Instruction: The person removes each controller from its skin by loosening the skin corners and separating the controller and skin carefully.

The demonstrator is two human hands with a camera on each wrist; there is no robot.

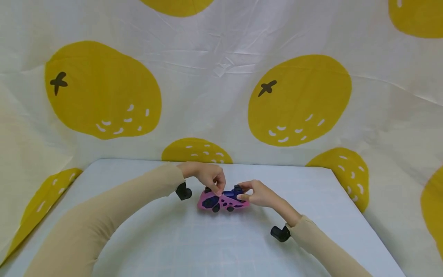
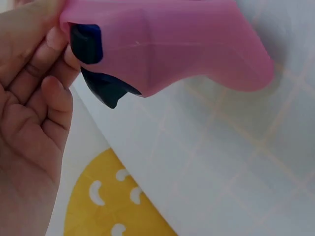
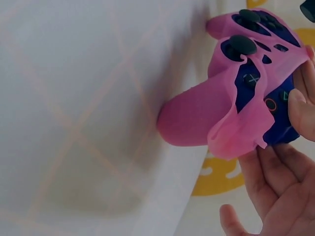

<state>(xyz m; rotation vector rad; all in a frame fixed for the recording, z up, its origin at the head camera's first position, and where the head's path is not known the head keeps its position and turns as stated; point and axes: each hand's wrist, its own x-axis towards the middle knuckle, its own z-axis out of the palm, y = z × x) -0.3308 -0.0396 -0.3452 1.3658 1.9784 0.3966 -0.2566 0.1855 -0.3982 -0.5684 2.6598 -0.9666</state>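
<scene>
A dark blue game controller (image 1: 228, 194) sits partly inside a pink silicone cover (image 3: 192, 118), low over the middle of the table. In the right wrist view the cover is bunched and folded back beside the face buttons (image 3: 270, 104), leaving blue shell (image 3: 281, 125) bare there. My left hand (image 1: 212, 177) pinches the cover at the controller's far edge; its fingertips are cut off in the left wrist view. With thumb on top and fingers underneath, my right hand (image 1: 257, 193) grips the controller's right side. Black thumbsticks (image 3: 243, 44) poke through the cover's openings.
A pale checked cloth covers the table (image 1: 194, 246). Behind it hangs a white curtain (image 1: 207, 84) printed with yellow fruit. Black wrist-worn devices (image 1: 183, 191) show beside both sleeves.
</scene>
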